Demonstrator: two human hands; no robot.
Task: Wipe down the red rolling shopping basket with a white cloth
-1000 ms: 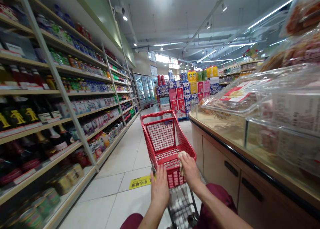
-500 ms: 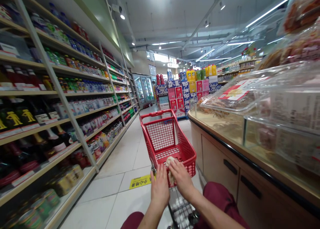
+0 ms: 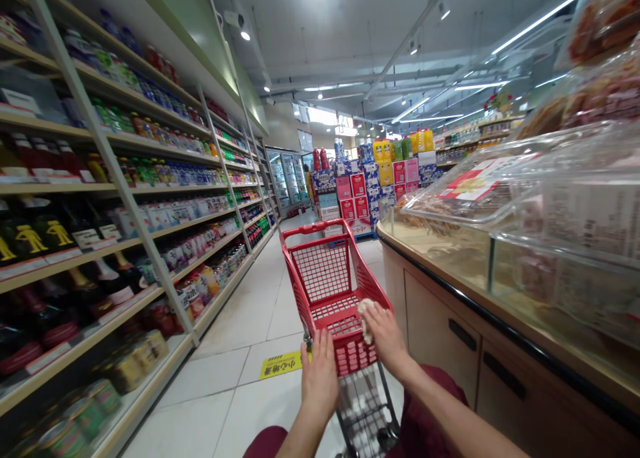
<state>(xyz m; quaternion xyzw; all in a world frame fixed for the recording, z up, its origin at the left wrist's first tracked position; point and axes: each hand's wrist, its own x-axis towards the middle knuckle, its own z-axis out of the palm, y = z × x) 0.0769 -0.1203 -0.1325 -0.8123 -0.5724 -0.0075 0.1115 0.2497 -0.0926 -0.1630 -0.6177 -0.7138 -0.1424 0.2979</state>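
A red plastic shopping cart (image 3: 345, 306) stands in front of me, its near end between my hands. My right hand (image 3: 384, 335) presses a whitish cloth (image 3: 367, 319) against the near right corner of the basket rim, fingers closed over it. At the near left corner rests my left hand (image 3: 321, 371), its fingers stretched out along the rim and holding nothing I can see. Below the basket shows the dark wire lower rack (image 3: 367, 408) of the cart.
Shelves of bottles and cans (image 3: 175, 171) line the left side. To the right is a wooden counter (image 3: 440, 311) topped with clear packaged food (image 3: 480, 178). Stacked boxes (image 3: 355, 198) stand ahead. A yellow floor sticker (image 3: 280, 365) lies left of the cart.
My right hand has slid the cloth rightward along the near rim, from its middle to the right corner. My left hand stays at the left corner. A person has appeared near the far fridges.
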